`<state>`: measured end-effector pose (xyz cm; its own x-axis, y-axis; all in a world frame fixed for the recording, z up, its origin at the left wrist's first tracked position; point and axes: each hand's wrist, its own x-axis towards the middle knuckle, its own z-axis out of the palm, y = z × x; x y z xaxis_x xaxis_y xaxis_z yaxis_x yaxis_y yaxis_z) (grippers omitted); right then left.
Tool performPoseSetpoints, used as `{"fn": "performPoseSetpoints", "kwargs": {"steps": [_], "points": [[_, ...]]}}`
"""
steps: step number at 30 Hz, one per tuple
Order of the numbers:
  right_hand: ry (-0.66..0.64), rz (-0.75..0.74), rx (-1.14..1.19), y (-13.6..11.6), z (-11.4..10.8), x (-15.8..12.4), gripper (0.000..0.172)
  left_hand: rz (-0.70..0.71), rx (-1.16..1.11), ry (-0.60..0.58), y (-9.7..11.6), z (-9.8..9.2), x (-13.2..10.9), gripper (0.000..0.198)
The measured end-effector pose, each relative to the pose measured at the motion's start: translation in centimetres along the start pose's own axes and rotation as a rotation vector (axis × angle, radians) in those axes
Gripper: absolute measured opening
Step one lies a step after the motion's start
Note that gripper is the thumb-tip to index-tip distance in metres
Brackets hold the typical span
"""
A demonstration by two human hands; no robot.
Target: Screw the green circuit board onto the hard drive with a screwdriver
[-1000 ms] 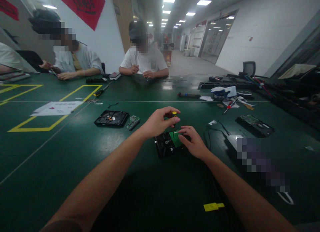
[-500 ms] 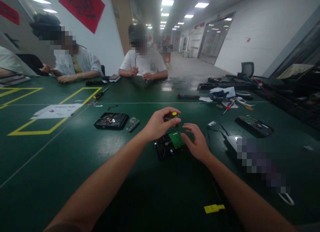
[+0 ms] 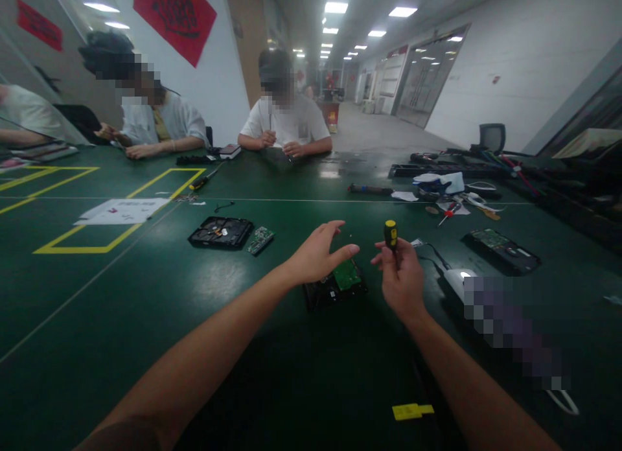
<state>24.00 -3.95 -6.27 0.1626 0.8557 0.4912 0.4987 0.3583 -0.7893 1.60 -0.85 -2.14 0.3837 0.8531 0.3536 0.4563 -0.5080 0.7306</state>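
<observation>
A screwdriver with a yellow and black handle [image 3: 390, 234] stands upright in my right hand [image 3: 403, 276], its handle end uppermost and its shaft hidden by the fingers. My left hand [image 3: 318, 253] is open, thumb and fingers spread, with nothing between them. Beneath that hand lies a black hard drive [image 3: 318, 300] with a green circuit board [image 3: 348, 275] on its upper side. The left hand hides part of the drive; whether it touches it I cannot tell.
Left of the hands lie another hard drive [image 3: 221, 232] and a loose circuit board [image 3: 261, 240]. A third drive [image 3: 503, 250] is at the right, beyond a cabled, partly blurred device [image 3: 454, 279]. A second screwdriver [image 3: 199, 182] lies farther back. Two people sit across the table.
The screwdriver has passed from my left hand to my right, which has moved right and up with it. My left hand has opened. The view has shifted slightly.
</observation>
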Motion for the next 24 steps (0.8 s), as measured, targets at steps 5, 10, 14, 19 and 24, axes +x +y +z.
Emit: {"fn": "performPoseSetpoints", "kwargs": {"steps": [5,10,14,19,24], "points": [[0.099,0.219,0.140,2.9,0.1,1.3,0.045,-0.146,0.309,-0.141,-1.3,-0.4,-4.3,0.095],[0.038,0.293,0.314,4.2,0.9,1.7,0.042,-0.154,0.404,-0.134,-1.4,-0.5,-9.3,0.122],[0.063,0.309,0.429,4.0,1.0,2.1,0.038,-0.125,0.429,-0.132,-2.0,0.2,-10.6,0.126],[0.195,0.234,0.262,3.9,0.0,4.0,0.028,-0.087,0.414,-0.121,-3.6,0.2,-10.2,0.120],[0.009,0.258,-0.194,4.0,0.6,6.4,0.011,-0.077,0.392,-0.141,-4.3,-0.6,-10.0,0.112]]}}
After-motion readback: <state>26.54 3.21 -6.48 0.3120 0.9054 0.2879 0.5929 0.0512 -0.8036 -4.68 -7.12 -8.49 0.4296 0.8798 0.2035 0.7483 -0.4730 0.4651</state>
